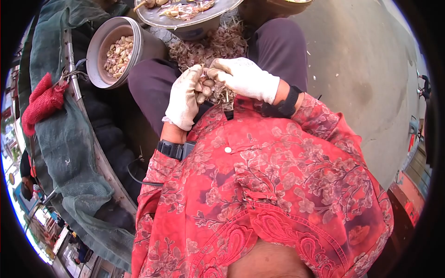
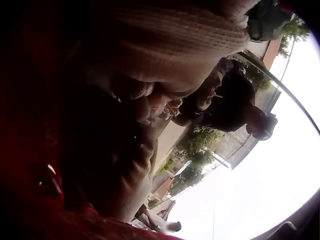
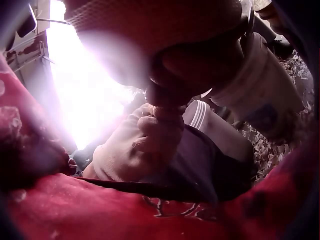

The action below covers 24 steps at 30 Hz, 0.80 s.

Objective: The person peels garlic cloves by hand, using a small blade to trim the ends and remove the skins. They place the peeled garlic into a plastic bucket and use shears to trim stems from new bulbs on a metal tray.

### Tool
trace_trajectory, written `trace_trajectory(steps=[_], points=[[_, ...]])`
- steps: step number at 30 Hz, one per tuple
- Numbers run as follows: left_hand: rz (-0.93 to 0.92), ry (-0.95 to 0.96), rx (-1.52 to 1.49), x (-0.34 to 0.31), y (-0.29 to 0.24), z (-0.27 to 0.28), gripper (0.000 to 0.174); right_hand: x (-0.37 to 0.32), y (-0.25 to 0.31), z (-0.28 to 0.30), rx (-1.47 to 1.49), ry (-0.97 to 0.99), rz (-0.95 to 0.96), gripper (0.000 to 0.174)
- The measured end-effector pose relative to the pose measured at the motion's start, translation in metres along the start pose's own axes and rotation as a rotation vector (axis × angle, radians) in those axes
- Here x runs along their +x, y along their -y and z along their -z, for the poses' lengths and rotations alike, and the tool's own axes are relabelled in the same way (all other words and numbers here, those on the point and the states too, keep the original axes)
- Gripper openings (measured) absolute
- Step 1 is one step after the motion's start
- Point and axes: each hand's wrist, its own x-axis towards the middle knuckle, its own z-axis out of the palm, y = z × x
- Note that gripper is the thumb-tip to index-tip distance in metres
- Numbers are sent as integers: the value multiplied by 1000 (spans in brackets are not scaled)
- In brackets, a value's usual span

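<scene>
My left hand (image 1: 183, 99), in a soiled white knit glove, holds several unpeeled garlic cloves (image 1: 204, 89) gathered at its fingers. Close against it, my gloved right hand (image 1: 245, 78) bends its fingers down and pinches at a clove by the left fingertips. The pinched piece itself is mostly hidden by the glove. Below the hands, dry garlic skins (image 1: 226, 98) lie in the lap. The left wrist view is dark, showing the glove (image 2: 165, 55) over a few cloves. In the right wrist view the left hand (image 3: 140, 145) has its fingers curled beneath the right one.
A stack of pale buckets (image 1: 92, 58) beside the left knee holds peeled garlic cloves (image 1: 119, 56). Ahead, a round tray (image 1: 155, 19) bearing garlic and skins sits on a bucket. A heap of skins (image 1: 208, 48) covers the ground between the legs. Green netting (image 1: 74, 153) hangs on a rail at left.
</scene>
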Motion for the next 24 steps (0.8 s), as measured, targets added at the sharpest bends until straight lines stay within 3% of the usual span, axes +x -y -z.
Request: trace_trajectory(steps=[4,5,8,11,16,18,21,24], points=[[62,48,-223,8,-1,11,30,-7,-4,1,59,-13,21,29],[84,85,-300,9,-4,13,31,-4,-22,-6,77,-120,106,28],[-20,46,-234,14,1,21,32,-4,-24,-2,491,-104,-148,29],[-33,18,-153,9,-4,11,32,-6,-7,6,429,-138,-218,33],[-19,30,-66,6,-2,0,24,7,-2,-1,477,-179,-194,41],[-1,-24,-32,4,-4,-10,24,14,-11,-8,354,-138,-154,42],[-5,-86,47,3,-1,-9,24,18,-15,-21,647,-9,-185,38],[20,-92,59,6,2,-6,21,15,-11,-19,751,13,-196,36]])
